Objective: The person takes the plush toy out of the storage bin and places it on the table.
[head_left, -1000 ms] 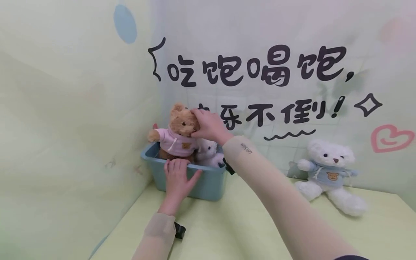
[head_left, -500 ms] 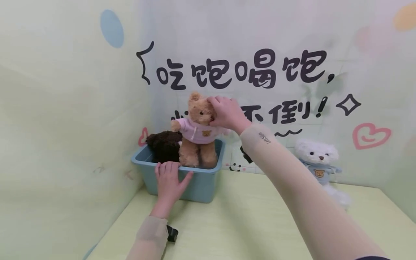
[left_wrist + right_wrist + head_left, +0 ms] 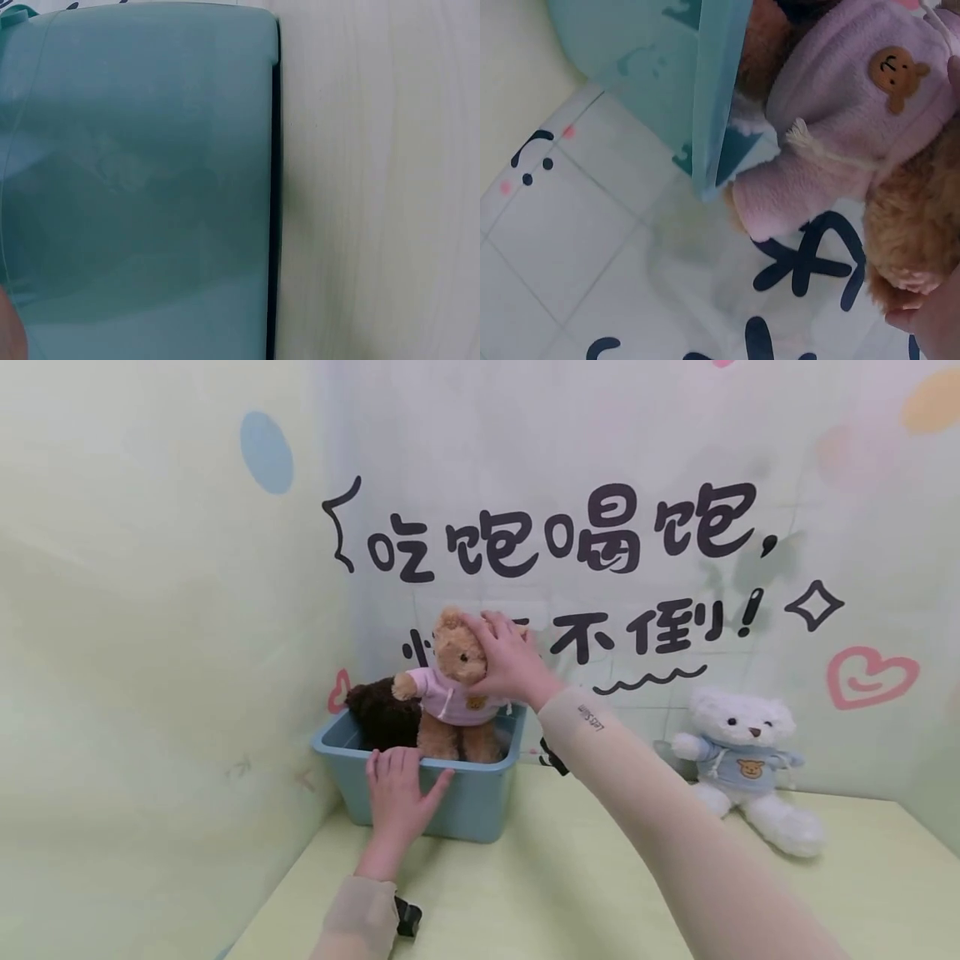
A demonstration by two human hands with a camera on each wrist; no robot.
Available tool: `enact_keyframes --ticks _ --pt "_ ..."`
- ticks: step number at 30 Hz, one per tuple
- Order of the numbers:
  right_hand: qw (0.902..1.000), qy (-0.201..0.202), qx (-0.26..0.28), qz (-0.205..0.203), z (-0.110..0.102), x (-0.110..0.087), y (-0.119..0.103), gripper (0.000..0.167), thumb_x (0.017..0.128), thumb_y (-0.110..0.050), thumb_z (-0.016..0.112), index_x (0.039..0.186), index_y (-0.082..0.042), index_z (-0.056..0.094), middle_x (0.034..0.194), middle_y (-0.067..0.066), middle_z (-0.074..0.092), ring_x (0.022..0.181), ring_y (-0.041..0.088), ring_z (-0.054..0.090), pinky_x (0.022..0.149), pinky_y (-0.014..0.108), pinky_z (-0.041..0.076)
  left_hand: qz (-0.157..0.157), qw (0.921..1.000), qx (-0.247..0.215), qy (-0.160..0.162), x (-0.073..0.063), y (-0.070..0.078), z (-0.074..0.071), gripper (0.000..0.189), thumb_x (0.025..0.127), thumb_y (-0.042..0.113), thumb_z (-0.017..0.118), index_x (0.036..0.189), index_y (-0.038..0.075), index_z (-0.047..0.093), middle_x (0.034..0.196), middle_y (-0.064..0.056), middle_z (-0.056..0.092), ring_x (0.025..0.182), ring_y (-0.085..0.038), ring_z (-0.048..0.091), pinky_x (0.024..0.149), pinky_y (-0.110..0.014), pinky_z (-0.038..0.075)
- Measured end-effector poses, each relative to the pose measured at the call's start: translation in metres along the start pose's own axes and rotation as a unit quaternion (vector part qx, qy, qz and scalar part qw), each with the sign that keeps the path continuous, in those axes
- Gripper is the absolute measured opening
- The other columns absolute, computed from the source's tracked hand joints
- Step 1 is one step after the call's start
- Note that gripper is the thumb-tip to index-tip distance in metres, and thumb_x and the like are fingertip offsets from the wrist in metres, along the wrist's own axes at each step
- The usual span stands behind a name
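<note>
A light-brown teddy bear [image 3: 459, 647] in a pink hoodie stands upright at the right part of the blue plastic bin [image 3: 472, 802], its feet below the rim. My right hand [image 3: 510, 660] grips the bear's head from the right, thumb across its face. In the right wrist view, the bear's pink hoodie [image 3: 832, 112] hangs beside the bin wall [image 3: 720, 90]. My left hand [image 3: 401, 797] holds the bin's front rim, fingers over the edge and thumb against the outside. Left of the bear, a dark-brown plush [image 3: 386, 714] lies in the bin.
A white teddy bear [image 3: 742, 752] in a blue hoodie sits at the right on the pale table [image 3: 600, 877], against the printed backdrop [image 3: 570, 460]. The bin stands in the back left corner, near the side wall [image 3: 187, 652].
The teddy bear has moved right within the bin, rising and then lowering with my right hand. The dark-brown plush has come into view and a white plush is now hidden. My left hand stays.
</note>
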State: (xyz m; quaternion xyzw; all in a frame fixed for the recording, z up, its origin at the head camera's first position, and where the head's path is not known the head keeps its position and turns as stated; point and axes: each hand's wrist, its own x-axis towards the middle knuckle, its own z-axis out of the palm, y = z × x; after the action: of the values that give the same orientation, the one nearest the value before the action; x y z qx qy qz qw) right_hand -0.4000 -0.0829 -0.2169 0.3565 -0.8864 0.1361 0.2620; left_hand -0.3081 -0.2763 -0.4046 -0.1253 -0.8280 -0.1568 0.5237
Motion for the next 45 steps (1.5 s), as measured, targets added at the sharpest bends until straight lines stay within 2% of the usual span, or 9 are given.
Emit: enact_keyframes --ticks 2,6,9,18,24,30,35,45 --pt "0.9999 0.011 0.013 -0.001 0.001 -0.002 0.0 0.115 0.063 -0.051 0.086 0.153 -0.038 0.015 0.145 0.011 0.036 0.132 0.028 0.035 0.103 0.054 0.029 0.004 1.0 -0.001 0.001 0.0 0.003 0.003 0.07 0.092 0.069 0.037 0.098 0.002 0.054 0.096 -0.014 0.053 0.098 -0.036 0.045 0.103 -0.059 0.019" --pt "0.9992 0.029 0.018 -0.02 -0.002 -0.004 0.002 0.108 0.067 -0.043 0.085 0.153 -0.035 0.02 0.131 0.009 0.047 0.121 0.028 0.043 0.1 0.046 0.035 0.003 1.0 -0.004 -0.007 0.001 0.009 0.008 0.07 0.092 0.069 0.037 0.101 0.002 0.054 0.098 -0.014 0.052 0.1 -0.035 0.045 0.104 -0.059 0.018" --pt "0.9983 0.042 0.006 -0.04 -0.01 -0.005 0.005 0.103 0.07 -0.041 0.084 0.153 -0.03 0.024 0.126 0.009 0.05 0.119 0.027 0.045 0.103 0.044 0.032 -0.001 0.9999 -0.006 -0.014 0.004 0.012 0.011 0.071 0.092 0.07 0.037 0.103 0.001 0.054 0.099 -0.015 0.052 0.101 -0.036 0.045 0.105 -0.058 0.017" --pt "0.9929 0.08 -0.008 -0.088 -0.053 0.007 0.015 0.094 0.073 -0.035 0.084 0.15 -0.023 0.032 0.129 0.013 0.049 0.118 0.03 0.046 0.1 0.044 0.036 0.011 0.9997 -0.018 0.011 0.02 0.012 0.014 0.07 0.092 0.07 0.038 0.099 0.002 0.054 0.097 -0.014 0.052 0.098 -0.036 0.045 0.103 -0.059 0.019" --pt "0.9881 0.121 -0.039 -0.086 -0.086 0.008 0.022 0.09 0.073 -0.038 0.083 0.147 -0.019 0.035 0.121 0.011 0.051 0.114 0.026 0.046 0.098 0.042 0.029 0.009 0.9997 -0.023 0.002 0.021 0.01 0.015 0.069 0.091 0.07 0.039 0.1 0.003 0.054 0.098 -0.014 0.052 0.1 -0.036 0.044 0.104 -0.059 0.017" --pt "0.9808 0.153 -0.079 -0.092 -0.11 0.004 0.03 0.088 0.072 -0.039 0.083 0.145 -0.016 0.039 0.118 0.01 0.052 0.114 0.027 0.047 0.095 0.044 0.024 0.005 0.9997 -0.022 0.001 0.017 0.006 0.016 0.072 0.091 0.071 0.038 0.099 0.002 0.055 0.099 -0.014 0.053 0.1 -0.037 0.044 0.103 -0.059 0.017" --pt "0.979 0.15 -0.107 -0.088 -0.127 -0.002 0.039 0.085 0.073 -0.041 0.082 0.143 -0.017 0.04 0.123 0.012 0.052 0.116 0.032 0.046 0.097 0.049 0.024 0.002 0.9997 -0.025 -0.002 0.012 0.003 0.015 0.072 0.091 0.071 0.038 0.1 0.001 0.055 0.098 -0.015 0.053 0.099 -0.037 0.043 0.103 -0.059 0.017" --pt "0.9847 0.093 -0.136 -0.057 -0.157 -0.022 0.058 0.087 0.074 -0.039 0.081 0.146 -0.019 0.037 0.126 0.015 0.049 0.118 0.036 0.044 0.098 0.05 0.024 -0.007 0.9996 -0.026 -0.003 0.002 -0.006 0.012 0.073 0.091 0.071 0.038 0.099 0.0 0.052 0.098 -0.017 0.052 0.099 -0.04 0.042 0.102 -0.061 0.016"
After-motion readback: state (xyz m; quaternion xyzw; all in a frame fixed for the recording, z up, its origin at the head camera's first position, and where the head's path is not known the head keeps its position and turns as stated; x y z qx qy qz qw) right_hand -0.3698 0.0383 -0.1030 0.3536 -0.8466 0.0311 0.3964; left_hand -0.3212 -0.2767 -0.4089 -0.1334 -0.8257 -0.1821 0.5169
